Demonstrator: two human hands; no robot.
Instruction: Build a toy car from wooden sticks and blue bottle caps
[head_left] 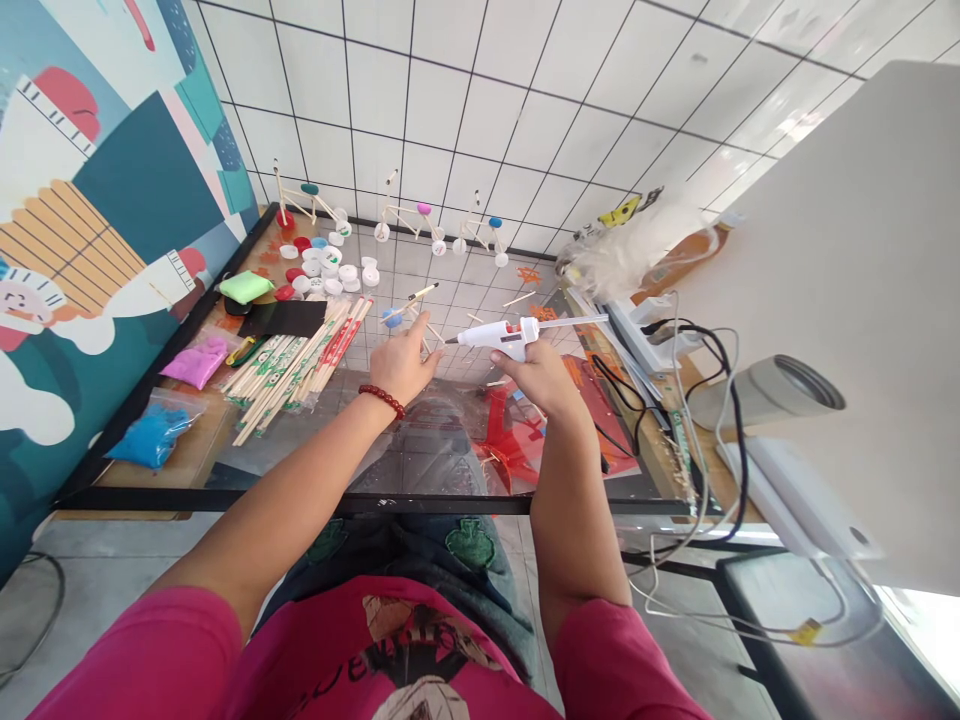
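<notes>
My right hand (pixel 544 378) is closed around a white hot glue gun (pixel 491 338), with a clear glue stick (pixel 574 321) standing out of its back end. The gun's nozzle points left, close to the fingers of my left hand (pixel 403 364). Between the left thumb and index finger is a small frame of wooden sticks (pixel 412 299), partly hidden by the fingers. One of its sticks has a dark tip. A blue lump (pixel 391 318) lies at the frame's left side. Whether the nozzle touches the sticks I cannot tell.
Three small stick bicycles (pixel 409 213) stand along the back edge. Bottle caps (pixel 330 262), chopsticks (pixel 289 370), a black sheet (pixel 283 318) and bags of blue clay (pixel 156 432) and pink clay (pixel 196 360) lie left. Cables (pixel 731 400) and a power strip (pixel 652 330) lie right.
</notes>
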